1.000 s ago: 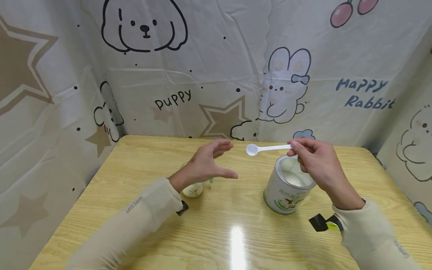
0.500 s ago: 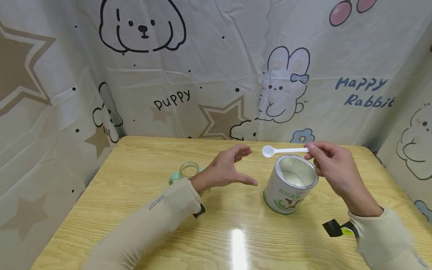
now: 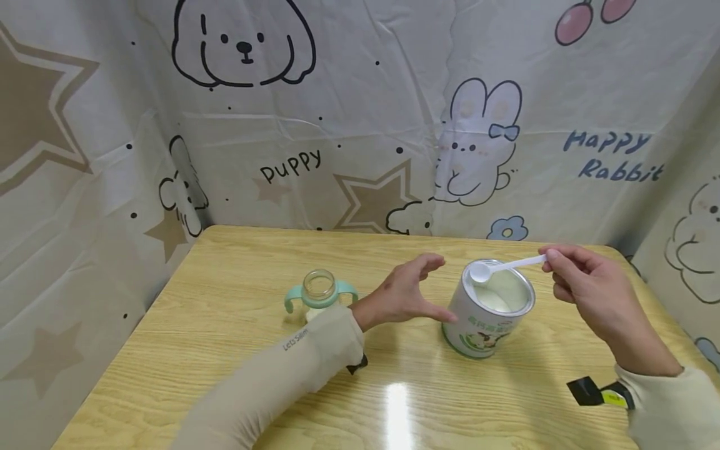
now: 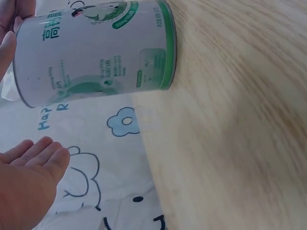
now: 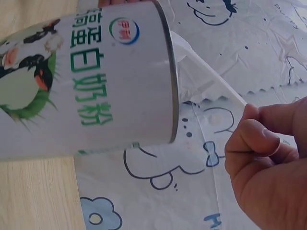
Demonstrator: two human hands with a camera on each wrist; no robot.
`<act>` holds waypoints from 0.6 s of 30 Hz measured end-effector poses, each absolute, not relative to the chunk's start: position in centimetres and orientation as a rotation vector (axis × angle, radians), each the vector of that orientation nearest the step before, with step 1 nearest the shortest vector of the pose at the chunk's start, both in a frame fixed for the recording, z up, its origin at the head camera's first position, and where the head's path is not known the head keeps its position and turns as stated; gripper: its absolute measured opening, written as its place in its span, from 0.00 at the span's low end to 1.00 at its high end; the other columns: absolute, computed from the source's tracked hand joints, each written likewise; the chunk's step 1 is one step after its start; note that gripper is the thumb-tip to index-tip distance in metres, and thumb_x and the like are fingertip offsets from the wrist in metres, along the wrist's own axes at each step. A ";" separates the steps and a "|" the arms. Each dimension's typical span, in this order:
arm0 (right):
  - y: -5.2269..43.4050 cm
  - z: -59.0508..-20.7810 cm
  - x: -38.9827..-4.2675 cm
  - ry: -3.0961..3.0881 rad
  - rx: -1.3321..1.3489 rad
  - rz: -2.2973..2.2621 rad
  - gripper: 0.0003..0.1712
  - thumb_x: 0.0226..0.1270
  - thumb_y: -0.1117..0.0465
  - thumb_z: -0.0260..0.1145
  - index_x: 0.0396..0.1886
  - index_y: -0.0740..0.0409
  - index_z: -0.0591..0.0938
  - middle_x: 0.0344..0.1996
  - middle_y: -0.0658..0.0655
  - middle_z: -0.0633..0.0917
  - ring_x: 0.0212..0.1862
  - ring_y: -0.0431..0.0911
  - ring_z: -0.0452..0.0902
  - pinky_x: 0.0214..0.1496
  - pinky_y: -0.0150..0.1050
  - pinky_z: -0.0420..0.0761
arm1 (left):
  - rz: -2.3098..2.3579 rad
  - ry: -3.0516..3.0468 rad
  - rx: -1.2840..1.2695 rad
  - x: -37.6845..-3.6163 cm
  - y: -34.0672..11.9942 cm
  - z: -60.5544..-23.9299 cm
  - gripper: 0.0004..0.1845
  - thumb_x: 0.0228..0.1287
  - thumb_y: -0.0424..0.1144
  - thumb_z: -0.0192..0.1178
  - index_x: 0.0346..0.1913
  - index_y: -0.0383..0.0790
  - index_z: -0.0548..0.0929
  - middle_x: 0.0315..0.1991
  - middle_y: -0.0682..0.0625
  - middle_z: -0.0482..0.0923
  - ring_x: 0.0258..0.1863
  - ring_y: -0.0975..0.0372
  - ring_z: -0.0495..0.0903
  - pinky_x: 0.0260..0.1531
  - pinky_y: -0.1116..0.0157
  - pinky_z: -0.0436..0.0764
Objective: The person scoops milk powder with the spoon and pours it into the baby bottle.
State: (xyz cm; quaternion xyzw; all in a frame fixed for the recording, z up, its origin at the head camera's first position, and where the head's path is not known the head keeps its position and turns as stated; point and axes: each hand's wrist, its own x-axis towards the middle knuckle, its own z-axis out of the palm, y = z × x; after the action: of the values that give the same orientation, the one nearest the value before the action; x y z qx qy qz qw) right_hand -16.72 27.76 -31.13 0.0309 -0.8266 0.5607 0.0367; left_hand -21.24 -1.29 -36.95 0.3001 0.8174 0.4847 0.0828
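Observation:
In the head view a white milk powder can [image 3: 478, 322] stands uncovered on the table, pale powder inside. My right hand [image 3: 590, 294] pinches the end of a white measuring scoop [image 3: 514, 264], whose bowl is over the can's mouth near the rim. To the can's left, my left hand [image 3: 402, 290] is spread with thumb and fingers apart. Its thumb tip is at the can's side; whether it touches, I cannot tell. The right wrist view shows the scoop [image 5: 216, 74] reaching from my fingertips to the can [image 5: 129, 96]. Part of my left hand [image 4: 31, 182] shows in the left wrist view.
A clear baby bottle [image 3: 319, 287] with a mint-green collar and two handles stands uncapped behind my left forearm, partly hidden by the sleeve. A wooden table [image 3: 236, 275] carries everything. Printed cloth [image 3: 349, 94] hangs along its back and sides.
My left hand has moved right, from in front of the bottle to beside the can, uncovering the bottle. My right hand has shifted right, and the scoop has tilted with its bowl lower over the can.

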 end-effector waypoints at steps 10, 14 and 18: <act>28.2 -31.6 -16.8 -2.482 0.080 1.686 0.06 0.75 0.54 0.62 0.44 0.43 0.85 0.32 0.45 0.79 0.25 0.40 0.67 0.22 0.28 0.73 | 1.442 2.418 0.919 -21.4 0.7 -37.4 0.55 0.44 0.42 0.83 0.74 0.36 0.62 0.73 0.44 0.64 0.71 0.57 0.64 0.67 0.71 0.66; 28.0 -31.9 -17.1 -2.623 0.061 1.466 0.13 0.75 0.48 0.61 0.48 0.48 0.84 0.35 0.40 0.79 0.31 0.37 0.70 0.28 0.25 0.78 | 1.445 2.406 0.926 -21.2 1.5 -37.5 0.55 0.45 0.42 0.83 0.74 0.38 0.62 0.73 0.44 0.64 0.71 0.57 0.65 0.67 0.70 0.67; 27.6 -32.2 -17.4 -2.696 0.108 1.291 0.25 0.75 0.45 0.61 0.53 0.62 0.83 0.40 0.34 0.79 0.38 0.33 0.74 0.34 0.25 0.81 | 1.459 2.402 0.953 -21.2 2.2 -37.8 0.54 0.45 0.43 0.83 0.74 0.40 0.63 0.71 0.48 0.67 0.69 0.61 0.66 0.67 0.69 0.67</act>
State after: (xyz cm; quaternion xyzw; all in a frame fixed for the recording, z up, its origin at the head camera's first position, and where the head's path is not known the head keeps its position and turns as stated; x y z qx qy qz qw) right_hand -17.36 27.62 -32.20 0.0360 -0.8988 0.4303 0.0753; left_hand -21.20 2.19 -37.82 0.3199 0.8063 0.4899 0.0868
